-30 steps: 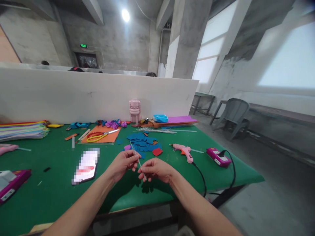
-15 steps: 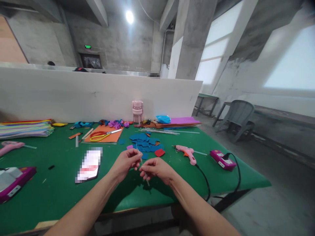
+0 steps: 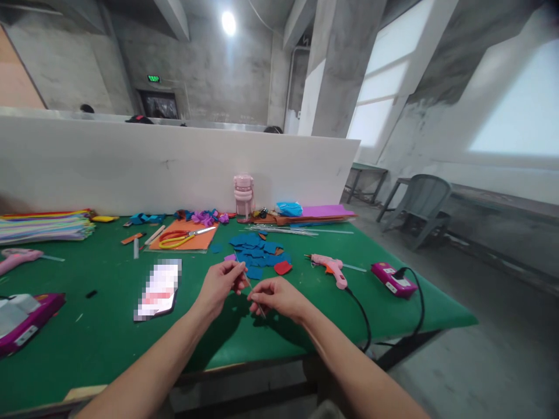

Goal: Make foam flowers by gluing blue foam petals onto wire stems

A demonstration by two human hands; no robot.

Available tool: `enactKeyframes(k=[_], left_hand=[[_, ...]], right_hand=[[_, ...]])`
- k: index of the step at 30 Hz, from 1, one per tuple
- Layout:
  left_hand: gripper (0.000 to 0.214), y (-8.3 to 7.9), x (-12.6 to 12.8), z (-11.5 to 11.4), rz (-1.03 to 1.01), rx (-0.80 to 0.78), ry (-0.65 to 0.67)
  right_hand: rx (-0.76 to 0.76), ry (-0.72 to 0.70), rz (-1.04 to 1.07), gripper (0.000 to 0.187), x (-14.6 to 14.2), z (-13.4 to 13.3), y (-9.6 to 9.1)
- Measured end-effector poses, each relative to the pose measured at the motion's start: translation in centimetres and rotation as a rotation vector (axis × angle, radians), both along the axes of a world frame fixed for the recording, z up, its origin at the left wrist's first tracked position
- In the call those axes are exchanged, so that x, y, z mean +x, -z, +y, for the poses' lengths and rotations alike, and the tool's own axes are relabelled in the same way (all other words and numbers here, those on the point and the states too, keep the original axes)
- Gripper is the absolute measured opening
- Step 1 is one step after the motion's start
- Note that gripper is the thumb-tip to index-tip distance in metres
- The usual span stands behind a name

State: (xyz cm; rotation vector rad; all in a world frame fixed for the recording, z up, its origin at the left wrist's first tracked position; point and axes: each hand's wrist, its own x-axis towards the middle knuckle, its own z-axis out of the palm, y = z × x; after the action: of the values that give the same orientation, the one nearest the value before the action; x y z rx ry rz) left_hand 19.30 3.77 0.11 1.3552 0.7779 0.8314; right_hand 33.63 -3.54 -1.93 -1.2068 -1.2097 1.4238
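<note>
Between my two hands runs a thin, pale wire (image 3: 248,282), slanting from upper left to lower right above the green table (image 3: 209,355). My left hand (image 3: 222,285) pinches its upper part between thumb and fingertips. Lower down, my right hand (image 3: 279,298) grips the same wire, and its end pokes out below the fingers. Just beyond the hands lies a loose pile of blue cut pieces (image 3: 257,256). A red piece (image 3: 283,267) sits at the pile's right edge, and a purple piece (image 3: 229,258) at its left, partly behind my left hand.
To the right lie a pink glue gun (image 3: 332,269) and a purple power strip (image 3: 392,280) with a black cord. A phone (image 3: 158,291) and scissors (image 3: 179,238) are on the left. Thin wires (image 3: 290,231) and a pink bottle (image 3: 243,195) stand near the white partition (image 3: 131,163).
The wire is tilted more toward the horizontal now. My left hand has shifted slightly left, away from my right hand, with both still holding the wire.
</note>
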Motion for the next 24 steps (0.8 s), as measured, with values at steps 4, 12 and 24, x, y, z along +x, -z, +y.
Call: enactKeyframes(k=[4,12,24], left_hand=[[0.029,0.1,0.1,0.0,-0.027,-0.051,0.072],[0.029,0.4,0.2,-0.4,-0.048,-0.131,0.187],[0.029,0.8,0.6,-0.7,-0.054,-0.102,0.142]], right_hand=[[0.009,-0.011,0.027,0.034,0.2,0.0,0.0],[0.076,0.041,0.008,0.03,0.7,0.2,0.2],[0.047,0.043,0.024,0.03,0.8,0.2,0.3]])
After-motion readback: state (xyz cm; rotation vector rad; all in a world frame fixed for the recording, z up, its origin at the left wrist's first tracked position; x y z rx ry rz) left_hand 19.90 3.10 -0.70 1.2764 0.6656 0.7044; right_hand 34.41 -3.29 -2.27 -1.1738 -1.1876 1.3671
